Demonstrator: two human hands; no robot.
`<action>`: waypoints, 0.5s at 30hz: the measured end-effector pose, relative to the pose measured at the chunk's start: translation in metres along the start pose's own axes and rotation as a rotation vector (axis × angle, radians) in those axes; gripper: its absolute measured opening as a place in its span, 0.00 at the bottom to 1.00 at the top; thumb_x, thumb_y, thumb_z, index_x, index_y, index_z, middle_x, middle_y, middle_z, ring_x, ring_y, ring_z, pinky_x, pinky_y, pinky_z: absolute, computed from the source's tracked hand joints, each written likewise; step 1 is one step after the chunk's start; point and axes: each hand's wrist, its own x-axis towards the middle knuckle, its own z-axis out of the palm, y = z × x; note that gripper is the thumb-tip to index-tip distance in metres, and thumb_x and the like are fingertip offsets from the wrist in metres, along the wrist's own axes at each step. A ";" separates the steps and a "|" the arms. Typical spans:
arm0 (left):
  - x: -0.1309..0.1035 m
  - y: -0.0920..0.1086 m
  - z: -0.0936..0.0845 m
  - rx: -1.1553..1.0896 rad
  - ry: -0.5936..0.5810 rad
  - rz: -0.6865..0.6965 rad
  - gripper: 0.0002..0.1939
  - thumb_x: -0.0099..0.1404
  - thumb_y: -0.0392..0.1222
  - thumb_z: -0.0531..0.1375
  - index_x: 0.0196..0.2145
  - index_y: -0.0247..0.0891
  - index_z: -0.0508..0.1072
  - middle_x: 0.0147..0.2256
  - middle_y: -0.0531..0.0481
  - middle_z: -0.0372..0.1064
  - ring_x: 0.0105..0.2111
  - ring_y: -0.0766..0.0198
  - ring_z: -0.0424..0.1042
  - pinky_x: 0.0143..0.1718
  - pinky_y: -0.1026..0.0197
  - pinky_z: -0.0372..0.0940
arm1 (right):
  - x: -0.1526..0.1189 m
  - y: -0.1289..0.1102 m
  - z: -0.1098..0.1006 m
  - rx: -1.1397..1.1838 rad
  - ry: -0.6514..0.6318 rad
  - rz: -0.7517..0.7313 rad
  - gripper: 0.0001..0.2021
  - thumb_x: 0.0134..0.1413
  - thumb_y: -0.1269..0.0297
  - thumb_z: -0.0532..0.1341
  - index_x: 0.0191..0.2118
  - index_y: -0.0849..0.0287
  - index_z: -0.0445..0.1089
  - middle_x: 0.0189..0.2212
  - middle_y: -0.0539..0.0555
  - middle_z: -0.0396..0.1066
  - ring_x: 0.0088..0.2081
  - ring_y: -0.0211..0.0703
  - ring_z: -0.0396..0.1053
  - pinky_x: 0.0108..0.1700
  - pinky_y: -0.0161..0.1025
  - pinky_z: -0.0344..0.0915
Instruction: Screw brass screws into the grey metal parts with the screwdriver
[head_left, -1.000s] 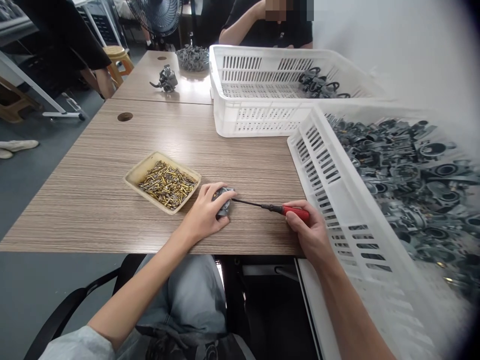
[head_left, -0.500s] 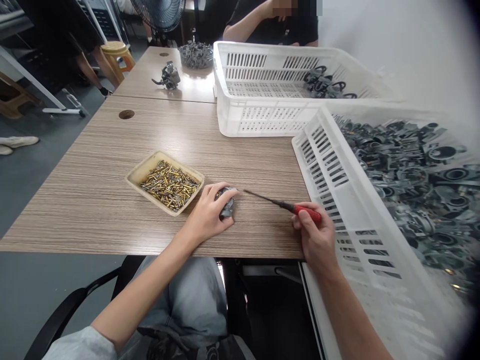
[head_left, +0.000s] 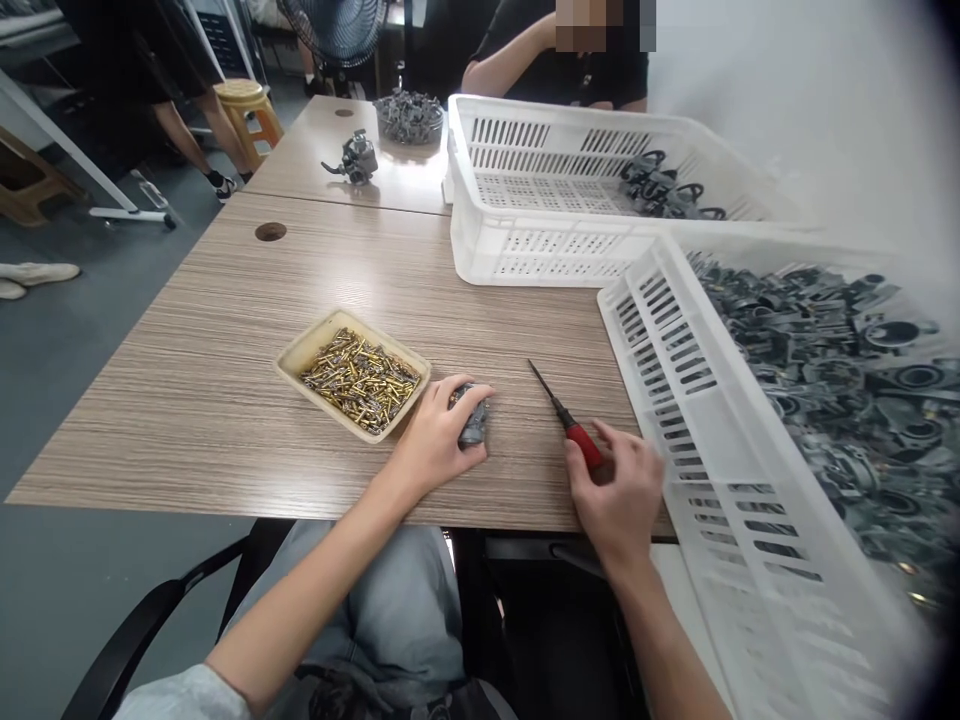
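Observation:
My left hand is closed over a small grey metal carburetor body, pressing it against the table. Most of that part is hidden under the fingers. On the table to its right lies a screwdriver with a red handle and a dark shaft, its tip pointing away from me. My right hand is at the handle with fingers apart, the thumb beside the red grip. Left of my left hand sits a cream plastic tray full of small brass-coloured and silvery pieces.
A white slotted crate heaped with grey metal parts stands at right. Behind it, another white crate holds several dark parts. Farther back are a carburetor, a bowl of parts, a fan and a seated person.
My right hand has lowered the screwdriver to the table, turned its tip away from me and loosened its fingers. My left hand keeps its hold. The view has shifted slightly.

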 end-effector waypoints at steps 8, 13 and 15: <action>-0.001 0.000 -0.001 -0.015 0.003 0.001 0.36 0.57 0.30 0.65 0.62 0.45 0.65 0.61 0.42 0.61 0.62 0.48 0.62 0.65 0.45 0.63 | -0.175 -0.062 0.055 0.464 -0.375 0.319 0.10 0.68 0.61 0.55 0.44 0.52 0.74 0.37 0.57 0.80 0.38 0.57 0.79 0.39 0.49 0.74; -0.001 -0.001 0.001 -0.029 -0.006 -0.004 0.36 0.57 0.31 0.65 0.62 0.46 0.65 0.62 0.42 0.60 0.62 0.47 0.62 0.65 0.44 0.63 | -0.222 -0.041 0.126 0.381 -0.406 0.762 0.18 0.62 0.44 0.52 0.35 0.50 0.71 0.34 0.58 0.81 0.37 0.63 0.79 0.38 0.52 0.72; -0.001 -0.002 0.001 -0.031 -0.011 -0.008 0.36 0.57 0.31 0.65 0.62 0.46 0.65 0.62 0.42 0.60 0.62 0.47 0.62 0.65 0.45 0.63 | -0.228 -0.035 0.137 0.386 -0.455 0.784 0.19 0.61 0.42 0.52 0.31 0.49 0.70 0.30 0.56 0.80 0.34 0.61 0.78 0.36 0.50 0.70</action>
